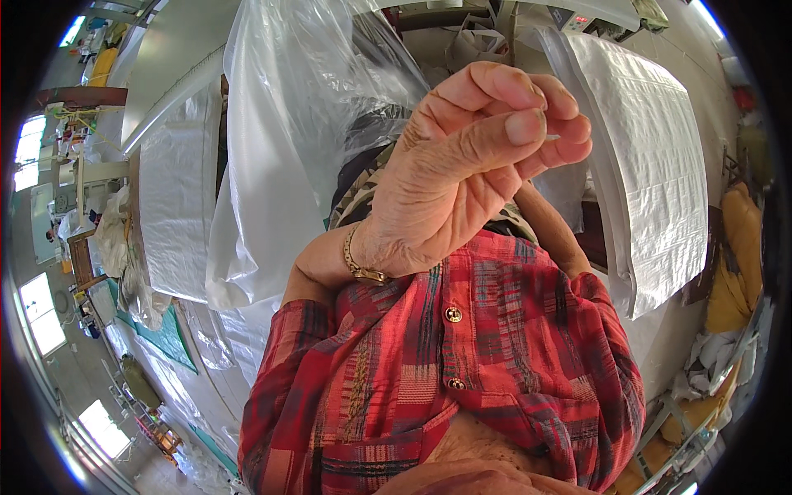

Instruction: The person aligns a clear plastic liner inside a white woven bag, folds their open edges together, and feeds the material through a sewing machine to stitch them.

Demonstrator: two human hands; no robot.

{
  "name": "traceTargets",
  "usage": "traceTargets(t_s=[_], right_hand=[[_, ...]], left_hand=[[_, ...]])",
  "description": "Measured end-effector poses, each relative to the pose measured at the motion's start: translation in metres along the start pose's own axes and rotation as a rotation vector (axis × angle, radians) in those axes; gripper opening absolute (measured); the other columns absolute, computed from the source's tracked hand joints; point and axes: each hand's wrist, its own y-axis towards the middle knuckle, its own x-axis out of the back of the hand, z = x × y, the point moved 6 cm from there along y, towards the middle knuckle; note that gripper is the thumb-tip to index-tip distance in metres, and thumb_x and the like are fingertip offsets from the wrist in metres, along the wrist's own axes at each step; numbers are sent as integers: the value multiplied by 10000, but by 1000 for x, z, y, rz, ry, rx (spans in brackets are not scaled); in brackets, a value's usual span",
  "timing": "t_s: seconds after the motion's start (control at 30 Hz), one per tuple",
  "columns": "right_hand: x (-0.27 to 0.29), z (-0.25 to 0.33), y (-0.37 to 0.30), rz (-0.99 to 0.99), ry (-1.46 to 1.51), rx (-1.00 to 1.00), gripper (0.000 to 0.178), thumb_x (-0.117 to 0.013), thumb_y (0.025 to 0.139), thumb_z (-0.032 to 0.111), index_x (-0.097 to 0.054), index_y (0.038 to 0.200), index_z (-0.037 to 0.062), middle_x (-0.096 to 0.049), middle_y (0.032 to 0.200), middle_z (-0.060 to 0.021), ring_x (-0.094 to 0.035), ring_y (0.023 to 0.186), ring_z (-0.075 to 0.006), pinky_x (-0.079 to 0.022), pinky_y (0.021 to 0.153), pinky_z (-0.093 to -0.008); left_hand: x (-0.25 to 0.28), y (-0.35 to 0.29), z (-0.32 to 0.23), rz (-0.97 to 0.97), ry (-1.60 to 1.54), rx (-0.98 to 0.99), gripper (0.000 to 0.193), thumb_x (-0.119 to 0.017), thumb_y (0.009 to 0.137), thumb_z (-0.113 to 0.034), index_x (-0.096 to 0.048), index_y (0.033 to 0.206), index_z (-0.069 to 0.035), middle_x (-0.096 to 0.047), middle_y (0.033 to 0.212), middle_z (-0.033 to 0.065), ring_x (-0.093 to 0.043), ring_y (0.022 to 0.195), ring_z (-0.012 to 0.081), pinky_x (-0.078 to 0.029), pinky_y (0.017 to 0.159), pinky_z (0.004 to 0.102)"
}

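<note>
My left hand (462, 157) is raised close in the middle of the view, a gold watch (363, 268) round its wrist. Its thumb is pressed toward the curled fingers. A tiny pale sliver (552, 137) shows by the thumb tip; I cannot make out what it is. Behind that hand, my right forearm (549, 223) reaches away from me, and the right hand itself is hidden. A clear plastic sheet (276, 148) hangs in loose folds beyond and left of my left hand. To the right lies a stack of white, creased sheets (660, 157).
Another white sheet (177, 198) drapes over a surface on the left, below a pale panel (177, 62). Yellow-brown bundles (738, 247) lie along the far right. Crumpled plastic (120, 239) and cluttered benches fill the left side. Some camouflage cloth (363, 181) shows under my left hand.
</note>
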Motion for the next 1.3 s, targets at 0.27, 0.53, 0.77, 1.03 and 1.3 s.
traceTargets(t_s=[0.27, 0.53, 0.77, 1.03, 1.3], right_hand=[[9, -6, -2, 0, -2, -16, 278, -591, 914, 301, -671, 1022, 58, -695, 918, -163, -666, 853, -334, -504, 750, -415], [16, -14, -4, 6, -10, -33, 275, -595, 912, 298, -671, 1023, 57, -697, 922, -161, -668, 854, -328, -505, 751, -411], [8, -10, -5, 22, -5, -31, 273, -598, 910, 295, -671, 1024, 57, -698, 925, -159, -669, 854, -323, -506, 752, -408], [1, -5, -3, 35, 1, -28, 271, -602, 908, 292, -670, 1025, 57, -700, 929, -158, -671, 855, -317, -507, 752, -404], [-2, -2, 0, 41, 4, -24, 269, -606, 906, 288, -670, 1026, 56, -701, 932, -156, -673, 855, -311, -507, 753, -400]], left_hand=[[3, 1, 3, -53, 75, -7, 99, -600, 957, -69, -620, 1043, -113, -576, 1052, 31, -596, 1040, 186, -470, 1070, 493], [11, 2, 5, -126, 9, -54, 151, -621, 925, 18, -625, 1039, -81, -656, 1030, 70, -652, 1005, 183, -514, 995, 383], [12, 2, 5, -155, 51, -49, 153, -629, 922, 17, -616, 1056, -57, -675, 1010, 75, -656, 1005, 169, -515, 988, 369], [13, 0, 4, -185, 95, -45, 159, -611, 943, -21, -622, 1101, -40, -685, 1046, 103, -654, 1033, 180, -491, 1011, 380], [15, -1, 4, -195, 94, -22, 146, -614, 943, -41, -626, 1088, -41, -682, 1047, 111, -647, 1016, 186, -479, 1002, 380]])
